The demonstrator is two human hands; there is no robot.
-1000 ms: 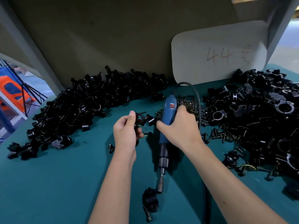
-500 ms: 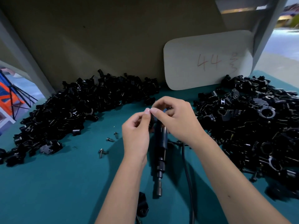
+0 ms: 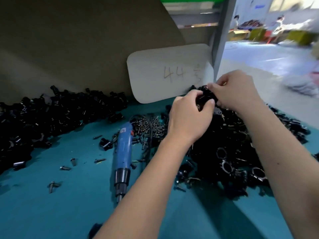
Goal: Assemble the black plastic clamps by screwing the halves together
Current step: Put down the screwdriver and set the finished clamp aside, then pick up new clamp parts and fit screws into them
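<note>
From the head view, we hold a black clamp between both hands at the upper right of centre, over the right pile of clamp parts. Our left hand curls its fingers round the clamp; our right hand pinches it from the far side, though blur probably hides a screw there. The blue electric screwdriver lies on the teal table at lower centre, beside loose screws. Another pile fills the left. A white card reads 44.

Factory assembly bench: bulk heaps of black clamp parts, loose screws, elec. screwdriver (teal mat).
</note>
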